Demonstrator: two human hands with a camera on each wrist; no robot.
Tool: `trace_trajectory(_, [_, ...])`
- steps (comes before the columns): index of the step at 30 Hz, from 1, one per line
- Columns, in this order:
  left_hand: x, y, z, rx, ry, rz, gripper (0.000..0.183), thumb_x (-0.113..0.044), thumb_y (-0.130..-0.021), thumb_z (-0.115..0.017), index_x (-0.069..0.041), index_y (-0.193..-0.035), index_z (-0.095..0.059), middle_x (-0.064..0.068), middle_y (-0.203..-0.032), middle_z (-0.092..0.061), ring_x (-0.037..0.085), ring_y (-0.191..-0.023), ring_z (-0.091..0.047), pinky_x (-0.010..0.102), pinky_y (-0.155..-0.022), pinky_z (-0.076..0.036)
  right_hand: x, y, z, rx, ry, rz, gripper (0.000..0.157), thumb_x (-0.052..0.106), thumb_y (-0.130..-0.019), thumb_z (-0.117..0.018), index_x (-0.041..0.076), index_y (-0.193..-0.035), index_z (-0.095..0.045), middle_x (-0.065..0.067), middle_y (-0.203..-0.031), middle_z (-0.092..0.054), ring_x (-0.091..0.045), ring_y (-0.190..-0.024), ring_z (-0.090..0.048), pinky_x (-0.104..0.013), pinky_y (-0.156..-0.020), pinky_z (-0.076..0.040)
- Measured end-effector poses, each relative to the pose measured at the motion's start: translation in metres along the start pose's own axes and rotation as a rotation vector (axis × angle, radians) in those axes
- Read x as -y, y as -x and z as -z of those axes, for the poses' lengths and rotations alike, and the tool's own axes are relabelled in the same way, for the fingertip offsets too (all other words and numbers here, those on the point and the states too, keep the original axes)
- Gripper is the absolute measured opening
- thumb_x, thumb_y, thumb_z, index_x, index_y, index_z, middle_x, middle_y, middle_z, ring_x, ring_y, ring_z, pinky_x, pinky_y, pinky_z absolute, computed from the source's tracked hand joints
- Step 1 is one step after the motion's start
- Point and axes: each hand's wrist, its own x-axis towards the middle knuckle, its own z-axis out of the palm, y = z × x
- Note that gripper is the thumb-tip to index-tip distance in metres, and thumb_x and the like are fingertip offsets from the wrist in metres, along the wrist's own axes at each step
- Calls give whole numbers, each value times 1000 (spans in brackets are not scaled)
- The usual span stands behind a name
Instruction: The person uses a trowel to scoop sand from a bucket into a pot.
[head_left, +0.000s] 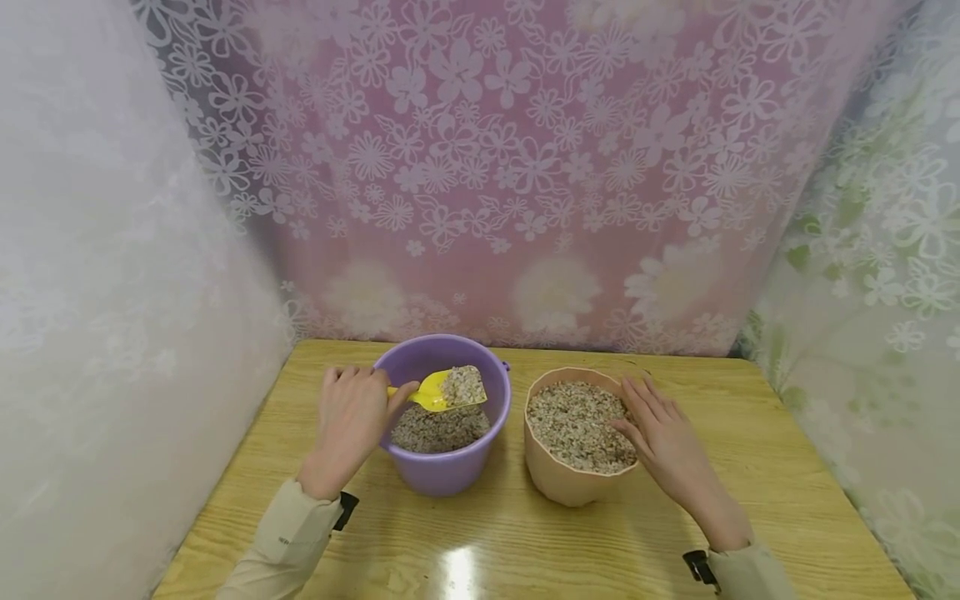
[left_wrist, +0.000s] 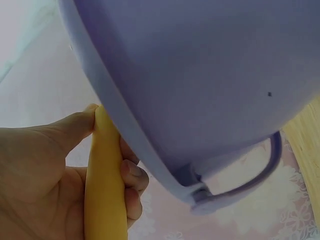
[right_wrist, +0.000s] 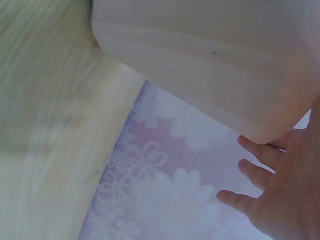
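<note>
Pink floral sheeting (head_left: 487,150) hangs behind a wood-grained tabletop (head_left: 750,433), with paler sheets (head_left: 112,250) on both sides, probably there to screen off the work area. The left grip (head_left: 352,421) is wrapped round the handle (left_wrist: 106,180) of a yellow scoop (head_left: 431,392), thumb on one side and curled fingers on the other, likely so the blade can be kept near level under its load. Pale grit (head_left: 463,385) is heaped on that blade, above the mouth of a purple bucket (head_left: 442,477); anything slipping off there would presumably drop among the bucket's own grit (head_left: 438,433). To the right, a peach pot (head_left: 557,481) stands near the bucket but apart from it, a spacing that seems to give each hand its own vessel within easy reach. More grit (head_left: 581,421) fills the pot almost to its rim. The right grip (head_left: 670,446) lies at the pot's right edge, wide rather than clenched, apparently to steady it, though how firmly it presses I cannot tell. Farther out, pale sleeves (head_left: 285,533) come in from the near side, a black strap (head_left: 345,510) at each wrist.
</note>
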Motion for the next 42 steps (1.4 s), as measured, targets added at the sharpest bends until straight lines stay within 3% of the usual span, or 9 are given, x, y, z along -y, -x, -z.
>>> trace_trajectory(4, [-8, -8, 4, 23, 2, 9, 65, -50, -89, -74, -17, -50, -34, -3, -49, -32, 20, -51, -37, 37, -64, -31, -4, 4, -1, 32, -1, 1, 68, 38, -106, -51, 7, -161, -25, -21, -162, -30, -40, -152, -21, -68, -113, -21])
trace_trajectory(16, [-48, -27, 13, -44, 3, -66, 64, -52, -89, -73, -16, -52, -36, -3, -51, -34, 20, -56, -46, 35, -65, -32, -9, 6, -2, 62, -9, -3, 69, 40, -107, -49, 12, -163, -19, -16, -165, -26, -39, -152, -21, -68, -113, -20])
trace_trajectory(20, [-67, -32, 10, -22, 1, -63, 62, -54, -90, -70, -16, -53, -40, -2, -52, -41, 21, -57, -46, 38, -72, -41, -8, 5, -1, 72, -4, -11, 69, 41, -107, -48, 11, -162, -19, -16, -166, -24, -38, -153, -20, -67, -114, -18])
trace_trajectory(23, [-80, -35, 8, 6, 10, -56, 60, -56, -91, -68, -16, -53, -44, 0, -54, -46, 22, -59, -47, 38, -72, -42, -7, 5, -1, 64, 4, -11, 69, 42, -107, -47, 9, -162, -21, -18, -165, -27, -39, -152, -22, -68, -114, -18])
trace_trajectory(31, [-115, -38, -2, -20, -34, -69, 58, -59, -90, -67, -16, -56, -49, -1, -55, -47, 18, -59, -40, 32, -68, -33, -5, 8, -1, 38, 11, -5, 68, 40, -107, -49, 11, -162, -21, -18, -163, -29, -39, -151, -23, -68, -114, -19])
trace_trajectory(36, [-135, -40, -12, 54, -107, -59, 58, -65, -90, -62, -17, -59, -57, 0, -60, -55, 19, -63, -45, 32, -70, -34, -5, 10, -1, 48, 15, -15, 68, 41, -107, -47, 10, -162, -22, -17, -164, -28, -39, -151, -23, -68, -114, -18])
trace_trajectory(39, [-145, -42, -17, 131, -174, -48, 61, -69, -92, -55, -17, -60, -55, -1, -63, -53, 17, -65, -42, 31, -72, -31, -5, 11, 0, 56, 18, -21, 68, 42, -107, -46, 9, -162, -21, -17, -165, -27, -39, -152, -23, -67, -115, -18])
trace_trajectory(42, [-154, -45, -21, 164, -228, -45, 65, -70, -91, -53, -17, -56, -49, -1, -61, -49, 16, -65, -39, 31, -72, -30, -5, 10, -1, 51, 15, -22, 68, 41, -107, -47, 8, -162, -22, -17, -164, -28, -39, -151, -23, -67, -115, -18])
